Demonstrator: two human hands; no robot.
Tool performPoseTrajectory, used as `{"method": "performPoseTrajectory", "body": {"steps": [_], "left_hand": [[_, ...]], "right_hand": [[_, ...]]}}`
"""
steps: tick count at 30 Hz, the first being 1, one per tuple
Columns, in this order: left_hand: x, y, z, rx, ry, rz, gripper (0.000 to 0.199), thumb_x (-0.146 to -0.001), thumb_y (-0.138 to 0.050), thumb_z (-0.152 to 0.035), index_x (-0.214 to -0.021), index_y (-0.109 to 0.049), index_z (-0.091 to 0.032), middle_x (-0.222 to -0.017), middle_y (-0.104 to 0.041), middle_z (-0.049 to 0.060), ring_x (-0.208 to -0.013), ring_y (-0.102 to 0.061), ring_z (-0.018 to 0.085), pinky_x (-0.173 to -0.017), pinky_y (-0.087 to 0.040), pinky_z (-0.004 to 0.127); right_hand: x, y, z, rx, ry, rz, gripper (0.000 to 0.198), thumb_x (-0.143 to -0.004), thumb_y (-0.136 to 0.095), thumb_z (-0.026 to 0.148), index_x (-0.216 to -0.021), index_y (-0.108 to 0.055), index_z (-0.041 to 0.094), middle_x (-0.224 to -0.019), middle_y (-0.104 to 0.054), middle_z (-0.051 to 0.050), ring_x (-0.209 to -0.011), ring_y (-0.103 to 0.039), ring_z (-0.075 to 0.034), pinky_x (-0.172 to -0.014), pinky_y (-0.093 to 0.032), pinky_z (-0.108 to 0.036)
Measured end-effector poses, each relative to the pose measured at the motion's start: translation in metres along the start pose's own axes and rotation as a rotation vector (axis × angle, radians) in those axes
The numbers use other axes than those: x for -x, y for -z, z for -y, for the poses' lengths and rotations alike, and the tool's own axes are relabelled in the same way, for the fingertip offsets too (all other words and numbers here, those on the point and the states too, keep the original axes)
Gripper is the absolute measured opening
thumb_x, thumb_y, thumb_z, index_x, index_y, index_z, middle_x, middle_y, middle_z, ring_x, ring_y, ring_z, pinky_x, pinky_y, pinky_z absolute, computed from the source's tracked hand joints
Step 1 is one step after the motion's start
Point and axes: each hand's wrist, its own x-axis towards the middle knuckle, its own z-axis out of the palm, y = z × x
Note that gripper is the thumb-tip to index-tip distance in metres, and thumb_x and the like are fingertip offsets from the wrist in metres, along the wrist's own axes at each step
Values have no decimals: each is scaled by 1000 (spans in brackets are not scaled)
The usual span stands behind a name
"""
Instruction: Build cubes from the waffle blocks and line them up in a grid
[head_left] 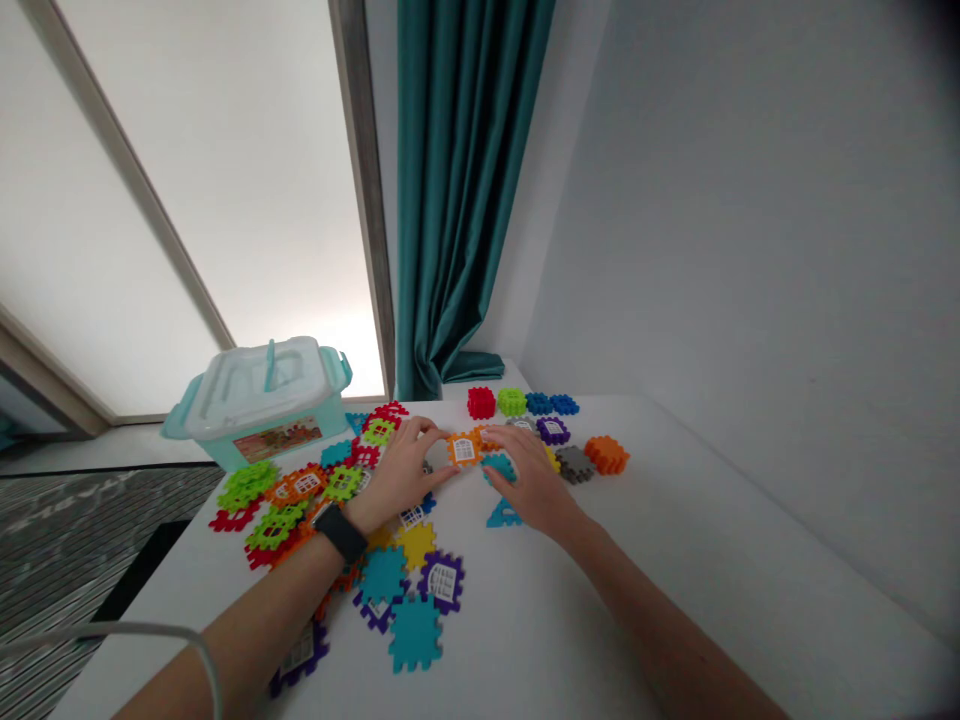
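Note:
On the white table, an orange window tile (465,449) with toothed edges and a white insert lies between my two hands. My left hand (405,468) grips its left side, with thumb and forefinger spread around the edge. The fingers of my right hand (534,478) are closed over a second orange tile (487,438) that adjoins it, partly hidden under them. Beneath my right thumb sits a turquoise tile (498,466). A blue triangle piece (504,514) lies just in front of my right hand. A dark watch band (340,533) circles my left wrist.
Loose toothed tiles spread on the left, with turquoise (415,632) and purple (442,581) ones nearest. Sorted stacks stand behind and right: red (481,403), green (511,402), blue (551,404), grey (575,464), orange (607,455). A lidded turquoise box (262,405) stands back left.

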Motion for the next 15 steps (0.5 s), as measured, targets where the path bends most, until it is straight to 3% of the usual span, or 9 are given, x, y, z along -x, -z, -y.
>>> {"method": "performPoseTrajectory", "body": {"steps": [7, 15], "left_hand": [[-37, -32, 4, -24, 82, 76, 41, -87, -71, -46, -123, -65, -26, -116, -57, 8, -111, -55, 29, -97, -47, 47], [-61, -57, 13, 81, 163, 138, 39, -84, -72, -43, -119, -67, -25, -114, -58, 7, -112, -58, 28, -101, -47, 44]], "right_hand": [[13, 18, -27, 114, -63, -114, 29, -95, -51, 24, -123, -57, 22, -124, -65, -13, -120, -58, -29, -106, -44, -53], [19, 25, -30, 137, -116, -156, 30, -94, -50, 21, -123, -57, 22, -123, -64, -12, -119, -57, -29, -104, -45, -52]]}}
